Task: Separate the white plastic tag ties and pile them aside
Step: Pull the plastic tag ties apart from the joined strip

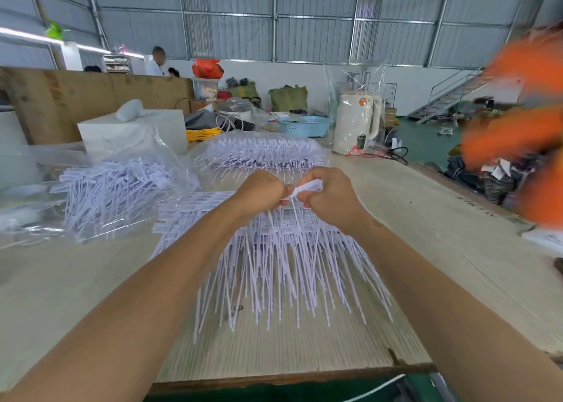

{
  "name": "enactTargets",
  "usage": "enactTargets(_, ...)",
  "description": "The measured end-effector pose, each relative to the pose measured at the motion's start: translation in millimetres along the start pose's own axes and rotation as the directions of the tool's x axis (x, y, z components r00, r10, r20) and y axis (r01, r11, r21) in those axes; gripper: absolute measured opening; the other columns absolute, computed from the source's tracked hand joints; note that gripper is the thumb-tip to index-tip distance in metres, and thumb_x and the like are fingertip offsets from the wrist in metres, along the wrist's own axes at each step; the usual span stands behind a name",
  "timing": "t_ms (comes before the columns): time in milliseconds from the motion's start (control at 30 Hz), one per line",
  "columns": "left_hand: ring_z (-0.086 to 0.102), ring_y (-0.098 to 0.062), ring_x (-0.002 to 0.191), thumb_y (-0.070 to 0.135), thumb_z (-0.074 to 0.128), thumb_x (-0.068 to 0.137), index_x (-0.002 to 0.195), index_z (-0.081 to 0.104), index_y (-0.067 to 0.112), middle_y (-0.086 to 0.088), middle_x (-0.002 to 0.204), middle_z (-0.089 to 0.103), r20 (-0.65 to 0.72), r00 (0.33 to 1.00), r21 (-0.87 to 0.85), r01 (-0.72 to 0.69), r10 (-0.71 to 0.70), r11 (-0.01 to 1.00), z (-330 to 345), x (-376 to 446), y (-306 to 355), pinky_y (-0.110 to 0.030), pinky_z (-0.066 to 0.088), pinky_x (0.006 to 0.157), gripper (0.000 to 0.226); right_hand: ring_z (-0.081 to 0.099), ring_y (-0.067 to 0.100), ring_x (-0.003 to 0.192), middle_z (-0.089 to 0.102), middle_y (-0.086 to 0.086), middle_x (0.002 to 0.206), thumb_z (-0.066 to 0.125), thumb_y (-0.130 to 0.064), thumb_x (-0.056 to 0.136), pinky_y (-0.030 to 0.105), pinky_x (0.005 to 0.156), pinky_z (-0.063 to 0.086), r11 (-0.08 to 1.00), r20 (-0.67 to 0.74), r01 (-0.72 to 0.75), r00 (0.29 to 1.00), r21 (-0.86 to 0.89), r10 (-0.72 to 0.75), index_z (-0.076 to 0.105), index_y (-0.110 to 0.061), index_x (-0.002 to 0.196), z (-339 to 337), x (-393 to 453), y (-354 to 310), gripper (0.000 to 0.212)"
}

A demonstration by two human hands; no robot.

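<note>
Above the worktop (411,218), the left hand (259,192) and right hand (330,199) pinched a strip of white tag ties (307,185), apparently still joined, over the heaped ties (283,267), where tangled tails could drag neighbours off.

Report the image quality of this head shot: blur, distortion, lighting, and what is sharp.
Head view: wide-angle distortion bows the roof beams and table edges; even, soft light, no hard shadows; the orange shape at right is badly motion-blurred; the left hand and right hand, gripping a tag-tie bundle, are fairly sharp; mild glare on the plastic bags; far people are soft.
</note>
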State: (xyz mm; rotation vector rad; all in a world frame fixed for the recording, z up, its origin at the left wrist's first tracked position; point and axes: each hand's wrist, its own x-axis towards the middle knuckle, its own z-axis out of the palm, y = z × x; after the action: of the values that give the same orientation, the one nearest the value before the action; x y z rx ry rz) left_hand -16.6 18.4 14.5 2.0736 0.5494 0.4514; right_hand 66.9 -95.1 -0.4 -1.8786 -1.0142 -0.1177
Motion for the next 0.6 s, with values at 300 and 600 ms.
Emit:
enactTargets(300,0.055,-0.017,0.056,0.027,0.051,0.096,0.06,0.058,0.008,-0.006,0.061,0.06,0.004,0.993,0.22,-0.116,0.118,0.969,-15,0,-12,-0.025,0.046,0.071,0.042,0.051,0.012,0.043,0.055,0.005,0.054,0.065,0.004,0.082,0.023,0.047,0.045,0.758,-0.107,-0.278,0.904,0.591,0.415,0.061,-0.005,0.073,-58,15,27,0.013)
enactTargets(600,0.058,-0.027,0.1,0.047,0.033,0.098,0.109,0.06,0.006,-0.011,0.106,0.063,-0.038,0.946,0.235,-0.304,0.321,0.923,17,-6,1,-0.031,0.043,0.085,0.05,0.057,0.014,0.053,0.06,0.01,0.07,0.059,0.004,0.086,0.026,0.058,0.054,0.605,0.077,-0.211,0.968,0.767,0.239,0.062,-0.001,0.089,-80,20,-33,0.006)
